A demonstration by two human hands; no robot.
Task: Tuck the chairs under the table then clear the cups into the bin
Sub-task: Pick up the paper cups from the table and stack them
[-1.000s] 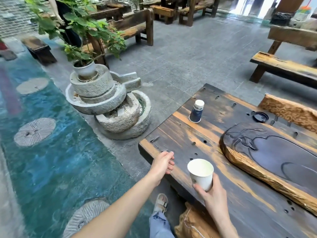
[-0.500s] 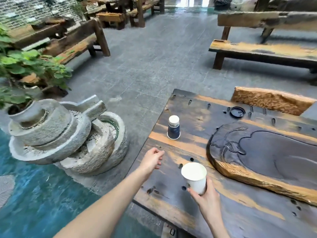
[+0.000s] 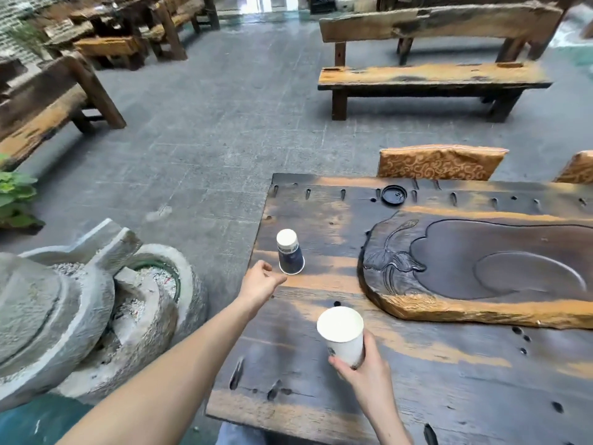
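My right hand (image 3: pixel 362 367) grips a white paper cup (image 3: pixel 341 332) upright above the near part of the dark wooden table (image 3: pixel 417 396). A dark blue paper cup (image 3: pixel 289 255) stands upside down near the table's left edge. My left hand (image 3: pixel 261 282) reaches toward it with loosely curled fingers, just short of its base and holding nothing. A black cup lid (image 3: pixel 394 194) lies flat near the far edge. Two chairs with orange patterned backs (image 3: pixel 439 162) (image 3: pixel 577 168) stand against the far side of the table.
A carved wooden tea tray (image 3: pixel 481 268) fills the right of the table. Stacked stone millstones (image 3: pixel 80 300) sit on the floor at left beside a green plant (image 3: pixel 14 194). Wooden benches (image 3: pixel 426 75) stand farther back on the grey tiled floor.
My left hand has moved forward along the table's left edge to just beside the blue cup. My right hand has kept hold of the white cup. The view has swung to the right.
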